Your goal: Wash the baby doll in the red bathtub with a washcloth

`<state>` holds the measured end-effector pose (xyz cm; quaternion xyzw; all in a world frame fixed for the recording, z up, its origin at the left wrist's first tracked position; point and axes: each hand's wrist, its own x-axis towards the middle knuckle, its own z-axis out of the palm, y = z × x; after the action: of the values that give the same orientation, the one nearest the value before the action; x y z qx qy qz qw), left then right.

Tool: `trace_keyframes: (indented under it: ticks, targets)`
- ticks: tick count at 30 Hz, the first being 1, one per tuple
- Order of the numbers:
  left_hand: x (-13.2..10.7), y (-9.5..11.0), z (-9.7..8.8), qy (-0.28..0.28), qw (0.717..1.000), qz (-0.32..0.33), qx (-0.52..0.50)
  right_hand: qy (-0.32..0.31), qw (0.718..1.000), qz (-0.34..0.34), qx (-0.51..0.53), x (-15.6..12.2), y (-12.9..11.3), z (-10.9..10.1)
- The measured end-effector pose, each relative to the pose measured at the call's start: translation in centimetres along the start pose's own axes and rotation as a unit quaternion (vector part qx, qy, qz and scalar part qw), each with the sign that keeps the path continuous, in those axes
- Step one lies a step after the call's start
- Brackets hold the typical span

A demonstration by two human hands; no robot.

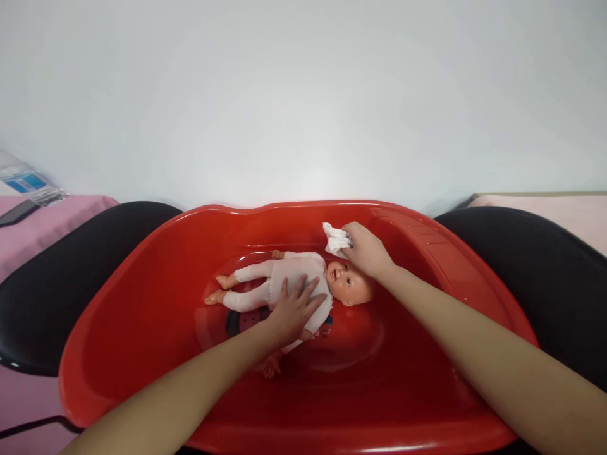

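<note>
A baby doll (256,294) in a white top and leggings lies on its back inside a red baby bathtub (142,328), its head to the right and bare feet to the left. My left hand (294,308) rests on the doll's torso with the fingers spread. Just above the doll's head, my right hand (366,249) pinches a crumpled white cloth (336,240), which hangs out to the left of the fingers. Part of the doll's head is hidden behind my right hand.
Black chair seats (38,291) flank the tub on the left and right (545,272). At far left, a clear plastic packet (28,182) lies on a pink cloth (71,218). A pale pink surface (569,215) is at far right. Behind the tub stands a white wall (303,95).
</note>
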<state>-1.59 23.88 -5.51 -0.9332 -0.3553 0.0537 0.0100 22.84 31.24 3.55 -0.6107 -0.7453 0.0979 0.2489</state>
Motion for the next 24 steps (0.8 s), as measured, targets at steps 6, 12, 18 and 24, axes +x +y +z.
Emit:
trace_keyframes:
  ticks: [6, 12, 18, 24]
  targets:
    - [-0.4, 0.2, 0.2, 0.006, 0.999, 0.031, 0.043, -0.055, 0.998, -0.022, -0.019, -0.2, 0.3, 0.3]
    - [-0.8, -1.7, 0.6, 0.034, 0.996, 0.050, 0.058, -0.075, 0.997, -0.003, -0.014, -0.1, 0.5, 0.4]
    - [-1.0, -3.0, 0.7, 0.069, 0.995, 0.019, 0.062, -0.070, 0.997, -0.011, -0.025, 0.0, 0.3, 0.6]
    - [-0.6, -3.7, 0.4, 0.105, 0.993, -0.038, 0.049, -0.058, 0.998, 0.014, -0.013, -0.6, -0.9, 0.0]
